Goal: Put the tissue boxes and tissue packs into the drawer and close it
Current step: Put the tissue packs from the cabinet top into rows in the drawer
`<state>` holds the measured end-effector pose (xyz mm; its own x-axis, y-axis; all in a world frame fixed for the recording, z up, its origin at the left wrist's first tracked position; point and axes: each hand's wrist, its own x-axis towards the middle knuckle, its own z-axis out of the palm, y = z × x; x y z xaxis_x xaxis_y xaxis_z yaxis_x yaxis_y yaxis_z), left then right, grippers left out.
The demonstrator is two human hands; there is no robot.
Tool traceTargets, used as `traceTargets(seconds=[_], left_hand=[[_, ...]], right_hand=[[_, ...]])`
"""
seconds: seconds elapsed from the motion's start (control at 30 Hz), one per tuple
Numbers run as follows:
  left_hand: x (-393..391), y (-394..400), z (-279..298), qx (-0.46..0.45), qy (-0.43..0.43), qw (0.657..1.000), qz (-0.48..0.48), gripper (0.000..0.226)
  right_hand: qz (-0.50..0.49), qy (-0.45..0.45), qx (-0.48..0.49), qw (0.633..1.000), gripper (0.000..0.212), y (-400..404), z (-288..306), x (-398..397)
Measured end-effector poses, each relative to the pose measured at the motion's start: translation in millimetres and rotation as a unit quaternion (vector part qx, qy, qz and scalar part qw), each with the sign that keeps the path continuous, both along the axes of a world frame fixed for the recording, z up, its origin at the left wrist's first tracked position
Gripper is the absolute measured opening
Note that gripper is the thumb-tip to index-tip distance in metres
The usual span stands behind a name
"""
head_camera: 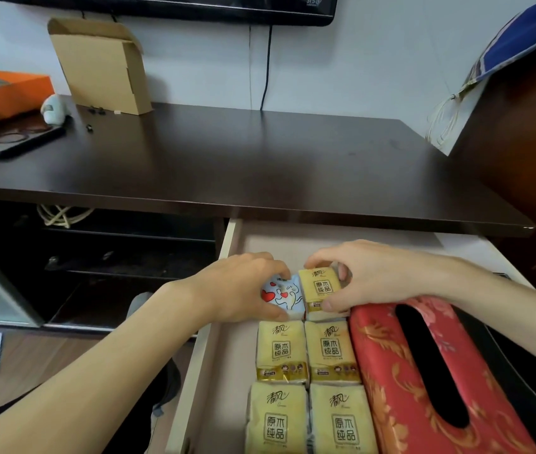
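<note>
At the left of the open drawer (194, 371), the left hand (240, 286) comes in across the drawer's left wall, forearm low and wrist level, its fingers curled over the far edge of a blue pack printed with red hearts (281, 294) and its thumb pressed on the near edge, so it is closed around that pack. Just right of it and touching it, a yellow pack (320, 290) is pinched by the right hand (371, 273), fingertips hooked over its far side and thumb on its near side; that arm reaches in from the right, passing above the red tissue box (423, 381). Both packs sit as the far row of the stack, with four yellow packs (305, 381) in two rows nearer the camera, and the box lying along their right side. These packs look light, soft and wrapped in slick film, likely to squash or slide, so a gentle hold across opposite edges suits them. The box seems stiffer, best taken by its long sides. The drawer remains open.
</note>
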<state>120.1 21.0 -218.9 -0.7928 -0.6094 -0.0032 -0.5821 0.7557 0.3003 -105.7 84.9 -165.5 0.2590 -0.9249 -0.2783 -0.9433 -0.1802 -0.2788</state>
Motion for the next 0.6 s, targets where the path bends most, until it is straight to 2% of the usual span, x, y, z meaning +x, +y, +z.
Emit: traceTargets(seconds=[0.13,0.4,0.5,0.6], left_hand=[[-3,1,-2,0.028,0.004,1.0,-0.006,0.061],[-4,2,2,0.064,-0.001,0.998,-0.011,0.058],[-4,6,4,0.063,0.002,0.998,-0.01,0.055],[-2,11,12,0.061,0.019,0.998,-0.004,0.056]], right_hand=[[-0.008,0.003,-0.025,1.0,0.057,-1,-4,-8],[-0.018,-0.032,0.015,0.999,0.053,7,-4,-16],[-0.03,-0.028,0.004,0.999,0.064,13,-4,-16],[-0.047,-0.047,-0.051,0.996,0.072,25,-1,-18]])
